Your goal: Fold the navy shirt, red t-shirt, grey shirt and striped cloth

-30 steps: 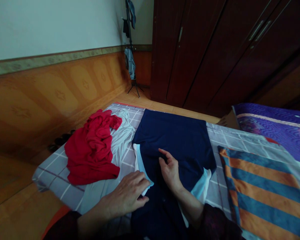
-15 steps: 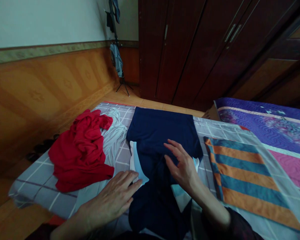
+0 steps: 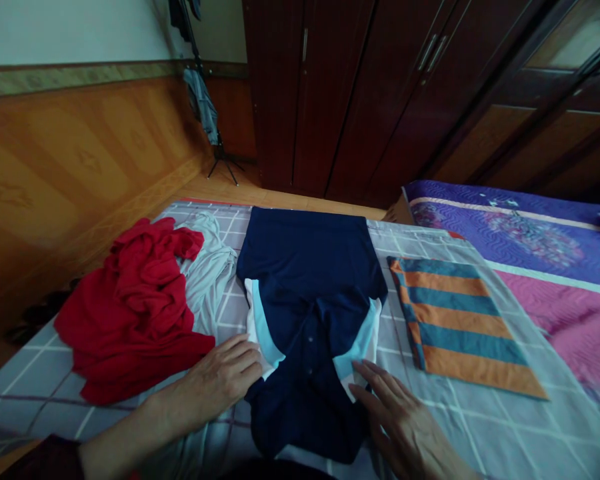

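Note:
A navy polo shirt (image 3: 300, 253) with a buttoned placket lies spread on the bed in front of me. Both of its sleeves, light blue and white, are turned inward over the body. At the left sleeve (image 3: 261, 327), my left hand (image 3: 225, 377) has its fingers bent and closed on the cloth edge; the thumb is hidden. My right hand (image 3: 397, 413) rests its outstretched fingers at the right sleeve (image 3: 363, 350), palm down, with the fingertips touching the cloth.
A crumpled red cloth (image 3: 130, 300) and a pale grey garment (image 3: 207, 267) lie left on the checked bedsheet (image 3: 480, 413). To the right is a folded orange-and-teal striped cloth (image 3: 460, 320). Beyond stand a clothes rack (image 3: 200, 100), a dark wardrobe (image 3: 330, 100) and a purple-covered bed (image 3: 520, 233).
My right hand has come down from above the shirt's middle to its right sleeve, which now lies flatter. My left hand stays by the left sleeve. The whole view has shifted right.

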{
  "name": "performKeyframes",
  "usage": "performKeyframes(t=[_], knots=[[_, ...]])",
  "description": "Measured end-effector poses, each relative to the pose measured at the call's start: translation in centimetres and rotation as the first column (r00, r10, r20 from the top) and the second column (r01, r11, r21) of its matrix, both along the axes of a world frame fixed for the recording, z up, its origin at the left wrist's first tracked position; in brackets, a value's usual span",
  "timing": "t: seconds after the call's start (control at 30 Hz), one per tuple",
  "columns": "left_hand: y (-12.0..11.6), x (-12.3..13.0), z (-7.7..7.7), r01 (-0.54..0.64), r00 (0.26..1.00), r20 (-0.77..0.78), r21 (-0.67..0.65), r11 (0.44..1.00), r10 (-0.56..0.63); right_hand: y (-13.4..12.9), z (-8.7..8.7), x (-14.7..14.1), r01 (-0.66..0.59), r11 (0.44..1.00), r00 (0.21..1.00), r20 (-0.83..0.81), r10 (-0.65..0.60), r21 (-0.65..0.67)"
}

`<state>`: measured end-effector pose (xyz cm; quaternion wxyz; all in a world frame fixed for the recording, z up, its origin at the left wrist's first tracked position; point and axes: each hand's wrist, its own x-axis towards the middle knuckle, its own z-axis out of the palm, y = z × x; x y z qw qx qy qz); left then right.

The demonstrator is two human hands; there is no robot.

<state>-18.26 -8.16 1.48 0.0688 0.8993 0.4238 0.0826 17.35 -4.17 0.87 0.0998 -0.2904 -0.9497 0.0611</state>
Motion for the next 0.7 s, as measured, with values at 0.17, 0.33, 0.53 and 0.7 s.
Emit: performKeyframes(t=[0.17,0.33,0.53,0.7], knots=[[-1.0,-0.3,1.2,0.01,0.997,-0.078,0.003,1.0,-0.01,0.1,0.1,-0.3,-0.027,0.999,0.999,0.039,0.025,0.041],[-0.4,0.2,0.5,0.073,0.997,-0.037,0.147,0.986,-0.069,1.1,0.3,-1.6,-0.053,0.991,0.993,-0.1,0.065,0.126],[0.1,-0.3,1.5,0.047,0.997,0.057,-0.065,0.997,-0.043,1.5,3.8,-0.8,-0.035,0.993,0.993,-0.116,0.021,-0.116],[-1.0,-0.2,2.4,0.013,0.999,-0.033,-0.165,0.986,-0.019,1.1,4.3,-0.8,-0.053,0.986,0.998,-0.032,0.049,-0.157]])
